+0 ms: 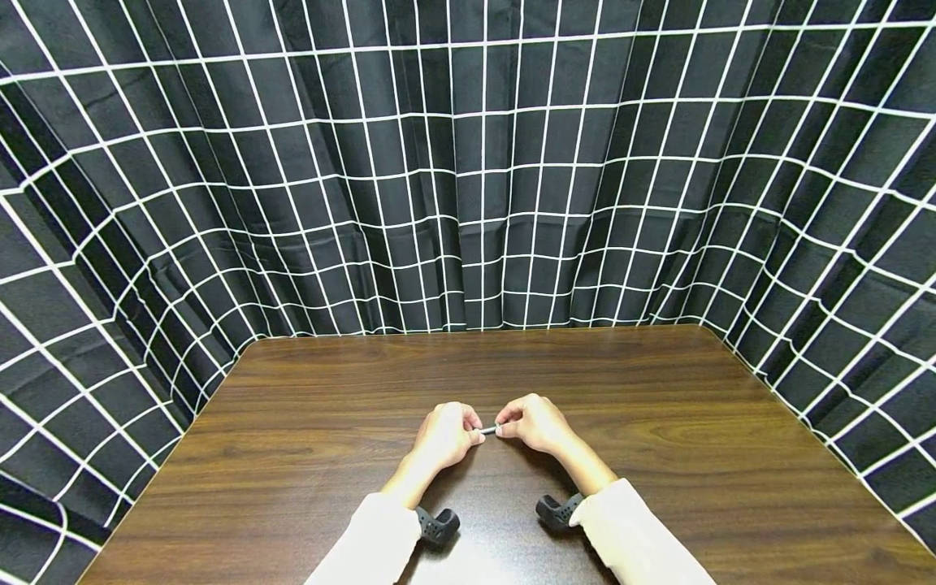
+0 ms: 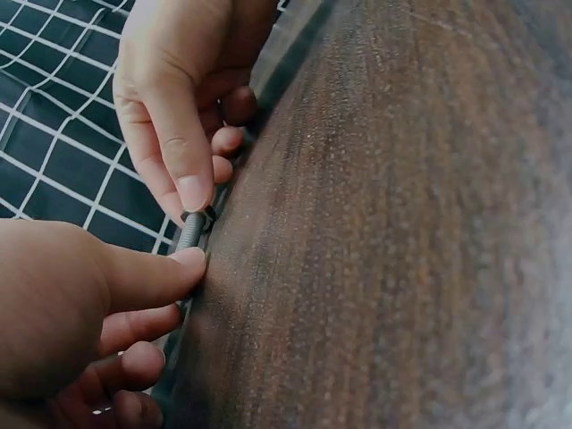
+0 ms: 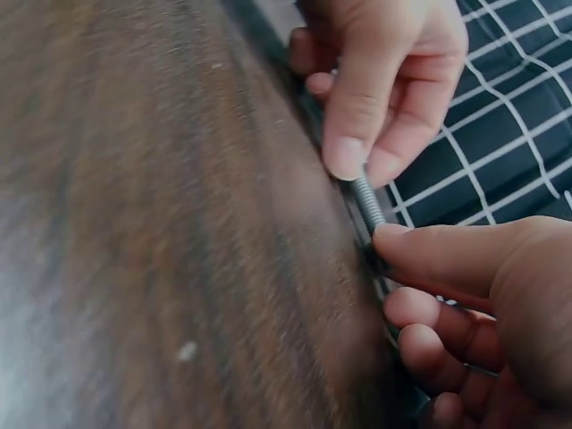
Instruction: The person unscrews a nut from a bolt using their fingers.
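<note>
Two hands at a bolt, seen from the head and from both wrists. The bolt, grey and threaded, spans the gap between the hands above the middle part of the bench; whether it touches the wood cannot be told. Its two ends are covered by the fingers.

Left of the bolt, the left hand pinches one end between thumb and forefinger; its other fingers are curled loosely beneath. Right of the bolt, the right hand pinches the opposite end in like manner, fingers narrowed to the bolt's thickness. At this end sits a small dark piece, apparently a nut, around the bolt and against the right fingertips; it is partly hidden.

Nearer the wearer than the bolt, a black wrist mount shows on each arm, the left mount and the right mount, each beside the cuff of a pale sleeve, the left sleeve and the right sleeve. Between the mounts, a bright reflection lies on the bench. Beyond the bolt, past the bench's far edge, hangs a black curtain with a white grid, which also runs along both sides.
</note>
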The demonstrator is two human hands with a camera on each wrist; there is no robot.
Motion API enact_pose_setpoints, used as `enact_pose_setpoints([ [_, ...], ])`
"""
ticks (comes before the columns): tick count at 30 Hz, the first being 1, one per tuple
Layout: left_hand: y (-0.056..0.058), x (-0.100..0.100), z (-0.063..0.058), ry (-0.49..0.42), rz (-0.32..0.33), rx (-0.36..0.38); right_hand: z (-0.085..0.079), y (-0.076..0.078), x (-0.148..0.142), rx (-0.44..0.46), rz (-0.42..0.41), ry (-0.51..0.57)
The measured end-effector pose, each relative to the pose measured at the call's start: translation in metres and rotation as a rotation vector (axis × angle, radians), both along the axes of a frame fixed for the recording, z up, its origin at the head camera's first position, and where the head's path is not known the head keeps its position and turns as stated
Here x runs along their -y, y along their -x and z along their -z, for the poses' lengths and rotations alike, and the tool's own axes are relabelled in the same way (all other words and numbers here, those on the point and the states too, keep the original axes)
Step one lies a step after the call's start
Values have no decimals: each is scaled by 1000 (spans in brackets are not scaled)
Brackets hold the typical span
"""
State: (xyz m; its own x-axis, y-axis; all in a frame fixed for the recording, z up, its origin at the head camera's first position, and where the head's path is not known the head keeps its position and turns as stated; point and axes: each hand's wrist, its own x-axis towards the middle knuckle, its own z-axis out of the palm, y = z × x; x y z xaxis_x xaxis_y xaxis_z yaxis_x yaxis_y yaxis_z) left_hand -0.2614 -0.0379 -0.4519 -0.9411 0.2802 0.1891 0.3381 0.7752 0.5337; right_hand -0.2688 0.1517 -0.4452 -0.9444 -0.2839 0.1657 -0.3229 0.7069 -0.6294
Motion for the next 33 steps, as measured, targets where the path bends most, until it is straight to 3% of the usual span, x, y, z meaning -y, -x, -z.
enact_pose_setpoints([
  [4,3,0,1,-33,5,0,3,4,-2,-15,-26,51],
  [10,8,5,1,-135,65,-23,5,8,-4,-10,-62,159],
  [19,12,14,-13,-321,126,-103,-2,6,-2,-47,-51,338],
  [27,10,14,-28,-415,113,-199,-26,-10,10,-83,9,553],
  [33,7,14,-37,-436,111,-183,-45,-24,13,-113,28,591],
])
